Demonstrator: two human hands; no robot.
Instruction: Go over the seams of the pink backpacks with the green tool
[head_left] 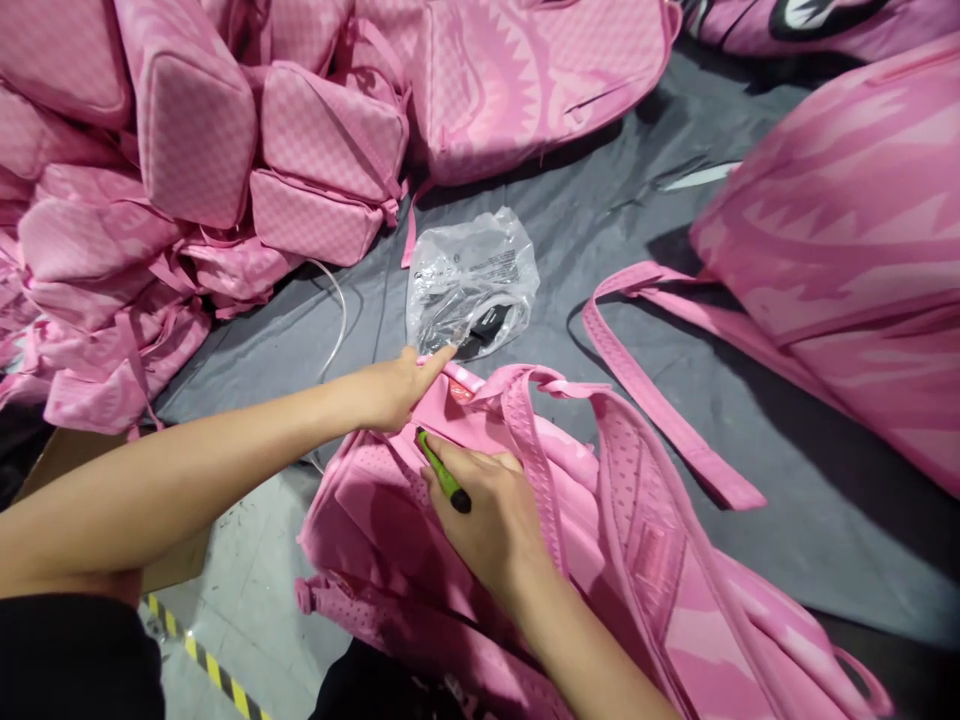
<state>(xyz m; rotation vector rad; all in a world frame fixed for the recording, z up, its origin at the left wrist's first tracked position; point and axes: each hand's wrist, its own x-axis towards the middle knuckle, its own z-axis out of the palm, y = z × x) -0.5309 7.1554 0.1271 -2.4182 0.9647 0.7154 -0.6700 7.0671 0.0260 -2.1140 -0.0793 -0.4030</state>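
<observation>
A pink backpack lies at the near edge of the grey-covered table, its perforated shoulder straps toward the right. My left hand is closed on the backpack's top edge, with one finger stretched out along it. Just below, my right hand grips a slim green tool with black ends; its tip rests at or close to the backpack's seam, and its exact kind is unclear. Beyond my left hand sits a clear plastic bag with a small black item inside.
Several pink backpacks and smaller bags are heaped at the back left. Another large pink backpack stands at the right, its strap trailing over the grey cover. A cardboard box and yellow-black floor tape show below left.
</observation>
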